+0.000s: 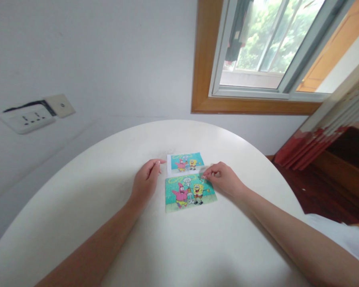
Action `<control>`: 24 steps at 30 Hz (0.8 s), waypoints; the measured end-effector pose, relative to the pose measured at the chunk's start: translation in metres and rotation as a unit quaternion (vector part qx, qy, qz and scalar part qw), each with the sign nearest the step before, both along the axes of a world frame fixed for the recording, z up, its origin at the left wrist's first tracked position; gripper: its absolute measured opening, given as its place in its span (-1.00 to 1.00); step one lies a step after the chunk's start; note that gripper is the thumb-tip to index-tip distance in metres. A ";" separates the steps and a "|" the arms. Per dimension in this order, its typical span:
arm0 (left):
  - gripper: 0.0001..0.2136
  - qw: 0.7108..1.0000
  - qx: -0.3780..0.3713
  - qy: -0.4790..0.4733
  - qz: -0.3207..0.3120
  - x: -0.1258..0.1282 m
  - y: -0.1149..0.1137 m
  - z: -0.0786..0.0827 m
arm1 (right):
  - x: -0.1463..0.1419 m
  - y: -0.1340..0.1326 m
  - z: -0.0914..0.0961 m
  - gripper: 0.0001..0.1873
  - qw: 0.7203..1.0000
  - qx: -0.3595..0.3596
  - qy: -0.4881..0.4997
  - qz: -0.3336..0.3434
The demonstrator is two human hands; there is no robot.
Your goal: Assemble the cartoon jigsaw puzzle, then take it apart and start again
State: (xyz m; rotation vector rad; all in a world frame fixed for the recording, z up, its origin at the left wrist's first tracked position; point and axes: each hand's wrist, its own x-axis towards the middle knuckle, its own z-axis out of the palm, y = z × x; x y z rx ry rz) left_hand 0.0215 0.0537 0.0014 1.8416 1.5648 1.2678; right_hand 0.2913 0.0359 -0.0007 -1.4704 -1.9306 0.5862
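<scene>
A jigsaw puzzle (176, 197) lies flat on the white table, showing a pink starfish, a grey-green figure and a yellow sponge character on teal. Just beyond it is a smaller picture card (187, 162) with the same scene and a white margin. My right hand (223, 177) is at the puzzle's upper right corner, thumb and finger pinched on what looks like a small puzzle piece, mostly covered by the fingertips. My left hand (146, 177) rests left of the card, index finger stretched towards its edge, the other fingers loosely curled.
The round white table (101, 187) reaches the wall at the back. A wall socket (30, 117) is at the left. Beyond the table at the right are a window (257, 52) and a red and white curtain (314, 135). White cloth (338, 229) shows at the lower right.
</scene>
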 end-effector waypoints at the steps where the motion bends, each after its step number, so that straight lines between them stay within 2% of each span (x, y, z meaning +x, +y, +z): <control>1: -0.62 1.000 0.001 0.002 0.000 0.000 0.000 0.000 | 0.000 0.000 -0.001 -0.87 1.000 0.003 -0.002 0.005; 13: -0.63 1.000 0.001 0.003 0.003 0.000 0.000 0.000 | 0.003 0.001 -0.004 -0.92 0.999 0.046 -0.004 0.013; 19: -0.63 1.000 0.007 0.007 0.003 0.001 0.000 0.000 | 0.010 0.002 0.006 -0.68 0.993 0.111 0.005 0.026; 24: -0.64 1.000 0.004 0.007 0.005 0.001 0.000 0.000 | 0.009 0.000 0.006 -0.69 0.990 0.120 -0.065 0.046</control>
